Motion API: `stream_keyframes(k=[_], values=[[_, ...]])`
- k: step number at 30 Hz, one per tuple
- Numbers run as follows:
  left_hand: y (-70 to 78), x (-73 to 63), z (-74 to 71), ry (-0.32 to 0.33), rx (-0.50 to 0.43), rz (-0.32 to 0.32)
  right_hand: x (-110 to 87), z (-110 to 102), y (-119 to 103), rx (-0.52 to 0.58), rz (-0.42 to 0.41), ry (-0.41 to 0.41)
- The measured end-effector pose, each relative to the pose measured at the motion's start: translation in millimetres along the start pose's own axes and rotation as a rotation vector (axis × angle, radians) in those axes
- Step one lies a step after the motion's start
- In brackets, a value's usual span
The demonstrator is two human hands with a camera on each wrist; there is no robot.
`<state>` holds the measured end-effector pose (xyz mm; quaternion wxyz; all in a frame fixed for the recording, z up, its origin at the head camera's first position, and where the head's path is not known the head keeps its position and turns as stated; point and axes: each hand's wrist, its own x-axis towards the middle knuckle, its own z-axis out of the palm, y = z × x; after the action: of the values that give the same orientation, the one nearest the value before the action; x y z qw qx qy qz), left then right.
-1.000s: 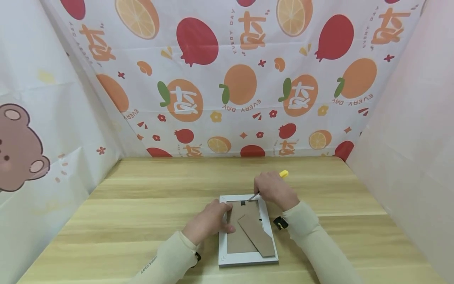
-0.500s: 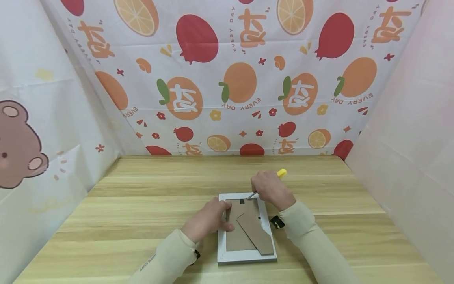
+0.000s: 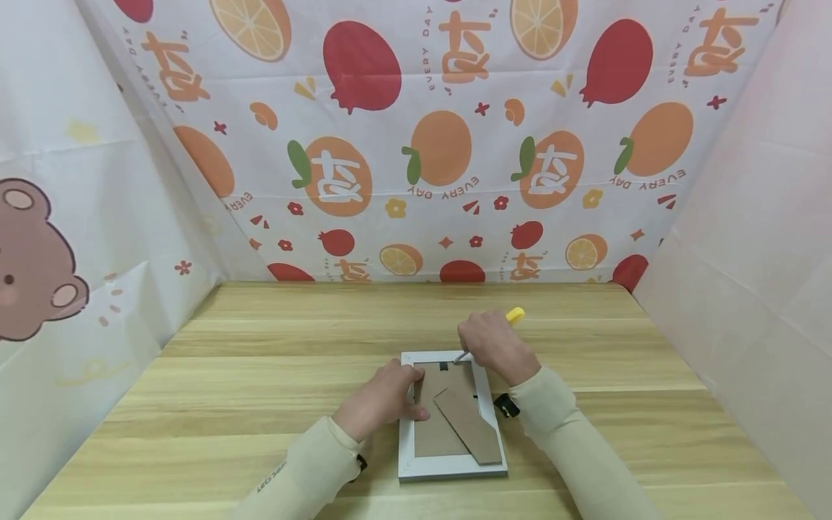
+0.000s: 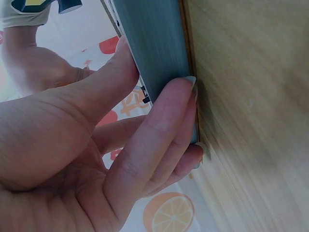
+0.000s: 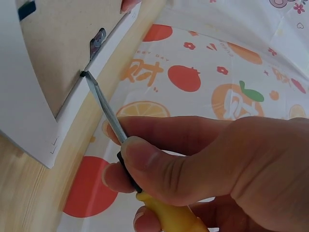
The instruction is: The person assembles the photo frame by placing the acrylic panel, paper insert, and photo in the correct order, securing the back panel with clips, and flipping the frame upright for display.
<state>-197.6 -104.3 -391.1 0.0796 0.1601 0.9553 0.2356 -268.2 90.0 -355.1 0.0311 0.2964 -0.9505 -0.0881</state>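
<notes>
A picture frame (image 3: 406, 433) lies with its back up on the table, showing a white rim, a brown backing board (image 3: 442, 442) and a stand flap (image 3: 469, 426). My left hand (image 3: 383, 401) grips its left side; in the left wrist view the thumb is over the rim and fingertips press the blue-grey side (image 4: 154, 43). My right hand (image 5: 193, 164) holds a flat-tipped screwdriver (image 5: 106, 107) by the yellow handle (image 5: 176, 217) and lower shaft. Its tip touches a small black tab (image 5: 83, 74) at the board's top edge, beside a metal hanger (image 5: 98, 43).
The wooden table (image 3: 273, 347) extends around the frame. A fruit-printed sheet (image 3: 442, 180) hangs behind its far edge, with pale sheets at left (image 3: 78, 238) and right (image 3: 741, 238). Another black tab (image 3: 476, 396) sits at the frame's right inner edge.
The head view has tilted slightly. My right hand has shifted a little left, the screwdriver tip staying at the frame's top inner edge. The left hand keeps its grip.
</notes>
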Motion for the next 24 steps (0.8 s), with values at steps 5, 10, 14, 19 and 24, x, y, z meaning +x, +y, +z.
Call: stream_keyframes(k=[5,10,14,19,24], values=[[0.8,0.1,-0.7,-0.006,-0.011,-0.008,0.6,-1,-2,-0.027,0.004,0.005],[1.4,-0.5,-1.7,-0.006,-0.007,-0.011,1.5,-2,-5,-0.035,0.014,-0.004],[1.8,-0.6,-1.9,-0.005,-0.005,-0.011,1.7,-1,-7,-0.071,0.019,0.006],[2.8,-1.6,-2.2,-0.009,-0.010,-0.023,1.5,0,-10,-0.124,0.019,0.024],[3.1,-1.3,-2.5,-0.008,-0.009,-0.028,1.7,-1,-13,-0.156,0.023,0.028]])
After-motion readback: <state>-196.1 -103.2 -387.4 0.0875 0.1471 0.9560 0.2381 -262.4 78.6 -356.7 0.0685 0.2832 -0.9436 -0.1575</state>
